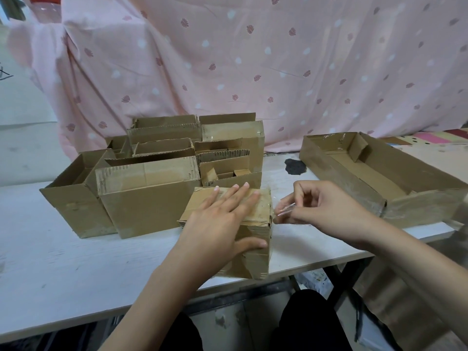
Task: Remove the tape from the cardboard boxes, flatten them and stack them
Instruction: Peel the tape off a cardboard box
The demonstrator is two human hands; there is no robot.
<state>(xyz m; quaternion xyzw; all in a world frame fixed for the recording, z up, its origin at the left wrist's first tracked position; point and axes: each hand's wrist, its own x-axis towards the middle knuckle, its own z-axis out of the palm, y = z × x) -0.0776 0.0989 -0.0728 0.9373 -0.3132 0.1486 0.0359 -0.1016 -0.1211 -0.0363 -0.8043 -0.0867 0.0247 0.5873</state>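
A small closed cardboard box [253,239] sits at the middle of the frame, near the front edge of the white surface [63,262]; the left hand [222,221] lies flat on its top, fingers straight and spread, thumb pressed against the near side; the right hand [321,206], just right of the box, pinches a strip of clear tape [285,208] between thumb and fingertips, the strip running back to the box's upper right corner. Behind the small box, at centre left of the frame, a cluster of open cardboard boxes [152,178] stands upright, touching one another, flaps raised; at the right of the frame a long shallow cardboard tray [379,178] lies on the surface, well apart from the cluster; a pink patterned cloth [253,59] hangs across the upper part of the frame behind everything.
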